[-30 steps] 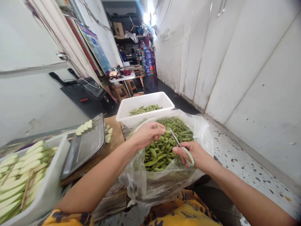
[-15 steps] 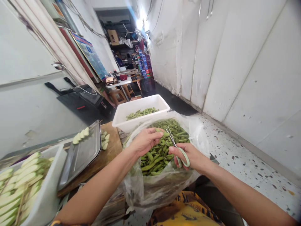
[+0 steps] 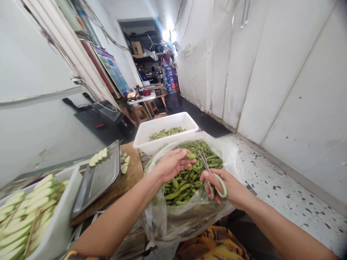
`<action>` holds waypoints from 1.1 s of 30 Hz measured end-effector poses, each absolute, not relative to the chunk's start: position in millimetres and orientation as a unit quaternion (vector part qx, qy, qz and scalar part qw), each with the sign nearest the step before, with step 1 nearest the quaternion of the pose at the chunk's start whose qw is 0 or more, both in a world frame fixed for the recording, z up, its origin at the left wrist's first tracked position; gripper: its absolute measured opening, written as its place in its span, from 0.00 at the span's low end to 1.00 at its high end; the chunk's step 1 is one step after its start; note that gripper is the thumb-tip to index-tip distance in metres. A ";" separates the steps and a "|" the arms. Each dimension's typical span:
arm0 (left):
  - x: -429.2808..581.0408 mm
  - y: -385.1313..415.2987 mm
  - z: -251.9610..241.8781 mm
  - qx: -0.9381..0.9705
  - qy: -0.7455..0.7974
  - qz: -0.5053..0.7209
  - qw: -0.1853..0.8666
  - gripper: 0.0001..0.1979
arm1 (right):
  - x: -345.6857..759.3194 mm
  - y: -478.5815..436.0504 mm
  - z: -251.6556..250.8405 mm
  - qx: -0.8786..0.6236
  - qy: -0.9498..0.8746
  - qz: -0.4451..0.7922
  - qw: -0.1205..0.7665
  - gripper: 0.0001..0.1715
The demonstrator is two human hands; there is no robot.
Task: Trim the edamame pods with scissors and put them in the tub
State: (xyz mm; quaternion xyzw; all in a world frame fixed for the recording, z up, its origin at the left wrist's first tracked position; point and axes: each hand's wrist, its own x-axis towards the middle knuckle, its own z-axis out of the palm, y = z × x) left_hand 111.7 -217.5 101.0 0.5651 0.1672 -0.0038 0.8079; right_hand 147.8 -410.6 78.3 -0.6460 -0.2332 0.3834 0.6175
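My left hand (image 3: 173,164) pinches a green edamame pod (image 3: 191,156) between thumb and fingers, above a clear plastic bag (image 3: 230,151) full of loose pods (image 3: 180,189). Wrapped round the pale green handles of a pair of scissors (image 3: 219,186) is my right hand (image 3: 223,182). The scissor blades are slightly parted and point up and away, just right of the held pod and apart from it. Behind the bag stands a white plastic tub (image 3: 165,140) with more pods in its bottom.
On the left, a metal tray (image 3: 97,184) with a skewer of pale green slices (image 3: 98,157) rests on a wooden board (image 3: 135,151). A white bin (image 3: 63,202) of skewered slices stands nearer. A white wall (image 3: 260,72) runs along the right, above a speckled floor (image 3: 282,191).
The scissors have drawn back a little to the right from the pod, and my left fingers have spread slightly around it. The whole view has shifted slightly.
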 end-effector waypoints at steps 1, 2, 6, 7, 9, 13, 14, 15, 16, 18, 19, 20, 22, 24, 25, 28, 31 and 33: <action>110.9 -217.7 101.4 0.571 0.163 -0.011 0.804 0.08 | 148.3 -411.6 78.3 -0.645 -0.240 0.384 0.615 0.29; 109.8 -218.0 101.7 0.583 0.156 -0.017 0.797 0.09 | 148.9 -412.3 78.0 -0.647 -0.244 0.384 0.611 0.29; 105.0 -221.1 102.6 0.648 0.130 -0.034 0.750 0.15 | 151.7 -412.4 72.8 -0.659 -0.262 0.383 0.592 0.27; 104.2 -222.2 102.8 0.660 0.126 -0.038 0.740 0.16 | 152.2 -412.3 71.5 -0.660 -0.270 0.385 0.586 0.27; 103.6 -224.5 103.0 0.679 0.126 -0.037 0.723 0.18 | 152.7 -412.5 70.4 -0.662 -0.280 0.392 0.574 0.26; 104.8 -227.4 103.3 0.705 0.143 -0.014 0.695 0.18 | 151.6 -414.1 74.0 -0.672 -0.279 0.392 0.563 0.26; 105.0 -227.9 103.5 0.710 0.143 -0.010 0.690 0.18 | 151.3 -414.5 75.2 -0.673 -0.279 0.392 0.562 0.26; 105.1 -228.4 103.8 0.715 0.142 -0.009 0.685 0.18 | 151.1 -414.8 76.4 -0.672 -0.282 0.391 0.562 0.27; 104.9 -228.9 104.2 0.720 0.139 -0.010 0.680 0.18 | 151.0 -414.9 77.4 -0.673 -0.285 0.390 0.560 0.27; 104.2 -230.2 105.4 0.729 0.131 -0.018 0.671 0.19 | 151.1 -414.6 79.1 -0.675 -0.292 0.388 0.556 0.28; 103.7 -230.8 106.2 0.734 0.127 -0.023 0.667 0.19 | 151.3 -414.3 79.8 -0.678 -0.293 0.387 0.552 0.29; 103.2 -231.5 107.0 0.738 0.123 -0.028 0.663 0.19 | 151.5 -413.9 80.4 -0.681 -0.293 0.386 0.549 0.29; 102.3 -232.4 108.5 0.743 0.117 -0.031 0.658 0.19 | 151.5 -412.8 80.9 -0.688 -0.292 0.379 0.546 0.29; 101.4 -232.5 109.3 0.750 0.116 -0.033 0.651 0.20 | 150.9 -411.5 80.2 -0.694 -0.292 0.367 0.547 0.28; 100.9 -232.1 109.2 0.751 0.118 -0.037 0.648 0.19 | 150.4 -410.9 79.2 -0.694 -0.288 0.363 0.552 0.28; 99.5 -228.6 107.1 0.742 0.131 -0.075 0.653 0.19 | 148.4 -410.7 76.2 -0.677 -0.245 0.389 0.574 0.26; 100.0 -222.5 105.2 0.694 0.148 -0.101 0.698 0.16 | 147.7 -417.4 76.7 -0.615 -0.221 0.435 0.619 0.26; 104.0 -218.9 106.1 0.655 0.155 -0.081 0.735 0.12 | 148.1 -427.2 79.6 -0.560 -0.226 0.444 0.662 0.27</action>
